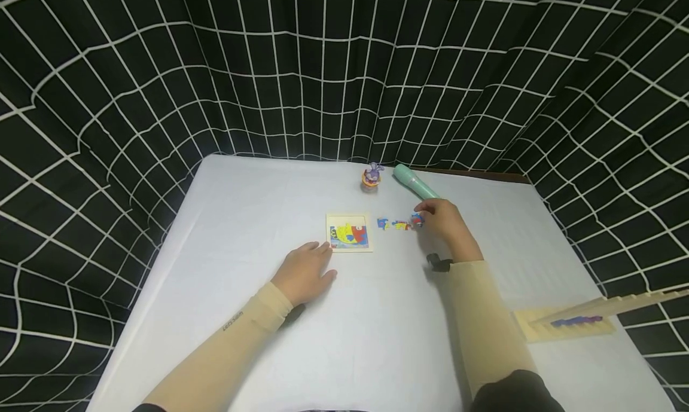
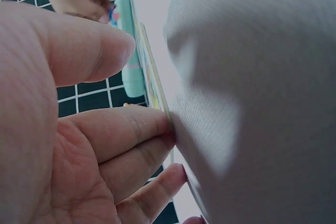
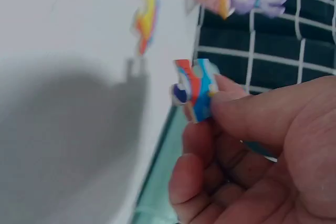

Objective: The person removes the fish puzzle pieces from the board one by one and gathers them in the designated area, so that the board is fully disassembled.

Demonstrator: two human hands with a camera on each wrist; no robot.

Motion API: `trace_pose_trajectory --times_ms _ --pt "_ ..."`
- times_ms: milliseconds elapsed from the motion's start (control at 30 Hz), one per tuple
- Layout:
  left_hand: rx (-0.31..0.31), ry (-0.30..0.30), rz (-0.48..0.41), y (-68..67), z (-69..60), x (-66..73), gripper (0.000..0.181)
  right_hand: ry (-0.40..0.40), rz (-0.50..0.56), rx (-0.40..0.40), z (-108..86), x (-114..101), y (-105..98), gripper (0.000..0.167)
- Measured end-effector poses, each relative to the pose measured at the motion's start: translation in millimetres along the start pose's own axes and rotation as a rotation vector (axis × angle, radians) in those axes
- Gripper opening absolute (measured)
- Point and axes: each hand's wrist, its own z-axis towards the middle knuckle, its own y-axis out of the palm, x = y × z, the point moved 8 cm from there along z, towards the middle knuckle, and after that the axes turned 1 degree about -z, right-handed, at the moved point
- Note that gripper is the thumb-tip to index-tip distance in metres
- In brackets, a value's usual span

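I judge the pale square wooden puzzle [image 1: 347, 220] three short (12 o'clock bare): right hand [image 1: 442, 222] pinches red-blue piece [image 3: 199, 90], two multicoloured pieces [image 1: 401, 225] 3 o'clock. Left hand [image 1: 304, 271]: fingers extended.

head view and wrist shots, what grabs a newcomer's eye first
The colourful puzzle board, on the white table with the left hand at its near left corner, stands out first. Then comes the red-and-blue piece pinched in the right hand, and the mint-green cylinder lying beyond that hand.
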Motion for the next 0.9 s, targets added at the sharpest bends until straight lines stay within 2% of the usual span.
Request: trace_pose_trajectory --times_ms 133,300,433,567,667,767,833,900 --pt "0.006 0.008 0.005 1.2 0.0 -0.5 0.057 0.085 -0.030 -0.056 -0.8 18 4 0.028" --pt "0.019 0.010 0.014 1.4 0.7 -1.1 0.057 0.161 -0.012 -0.074 1.2 32 12 0.027" --pt "0.015 0.000 0.008 2.3 1.5 -2.1 0.057 0.185 0.001 -0.074 2.1 35 16 0.026" --pt "0.017 0.015 0.006 1.3 2.5 -0.3 0.057 0.177 -0.002 -0.042 -0.4 29 14 0.028" --pt "0.023 0.025 0.009 -0.4 2.4 0.8 0.057 0.127 0.021 0.021 -2.6 11 11 0.031" --pt "0.027 0.024 0.018 -1.1 1.5 0.2 0.056 0.004 0.039 0.069 -1.4 -24 18 0.033" --pt "0.027 0.024 0.022 -0.5 1.2 -0.5 0.057 -0.092 0.033 0.053 -1.1 -53 30 0.033" --pt "0.030 0.029 0.025 0.3 1.5 -0.7 0.056 -0.194 0.014 -0.002 -1.8 -82 49 0.033"
